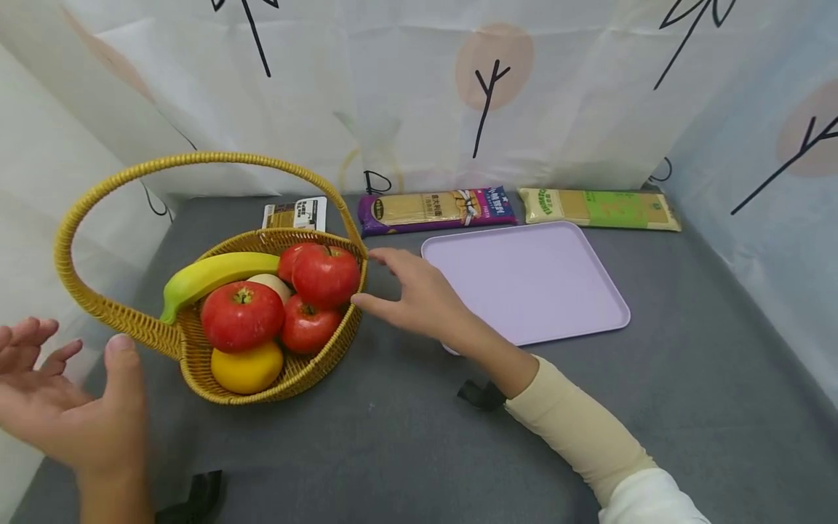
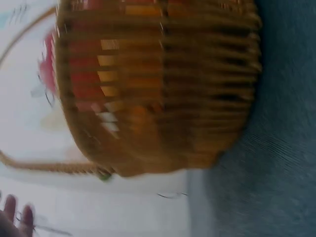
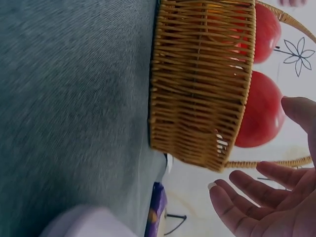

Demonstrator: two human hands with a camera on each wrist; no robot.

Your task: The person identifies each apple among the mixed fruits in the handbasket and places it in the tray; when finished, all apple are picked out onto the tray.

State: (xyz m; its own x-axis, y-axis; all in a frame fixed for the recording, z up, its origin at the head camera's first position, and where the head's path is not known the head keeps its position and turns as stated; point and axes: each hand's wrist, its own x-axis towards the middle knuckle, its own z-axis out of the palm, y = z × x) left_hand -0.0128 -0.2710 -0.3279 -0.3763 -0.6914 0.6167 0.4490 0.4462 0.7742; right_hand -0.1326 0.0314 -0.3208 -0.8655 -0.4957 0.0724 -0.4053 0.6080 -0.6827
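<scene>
A yellow wicker basket point(image 1: 334, 349) with a tall arched handle stands on the left of the table. Inside it lie a banana point(image 1: 216, 276), several red apples point(image 1: 242, 316), a yellow fruit point(image 1: 247, 367) and a pale round item point(image 1: 271, 285) partly hidden under the apples. My left hand point(image 1: 85, 407) is off the basket's left side, fingers spread, holding nothing. By the basket's right rim is my right hand point(image 1: 419, 295), its thumb and fingers parted. In the right wrist view that hand point(image 3: 276, 197) is beside an apple point(image 3: 259, 111), with nothing in its grasp.
Right of the basket lies a lilac tray point(image 1: 524, 284). Behind it are a purple pasta packet point(image 1: 439, 209) and a green-labelled noodle packet point(image 1: 599, 209). Another packet point(image 1: 296, 215) is partly hidden behind the basket. Black straps point(image 1: 481, 395) lie on the grey table point(image 1: 366, 451).
</scene>
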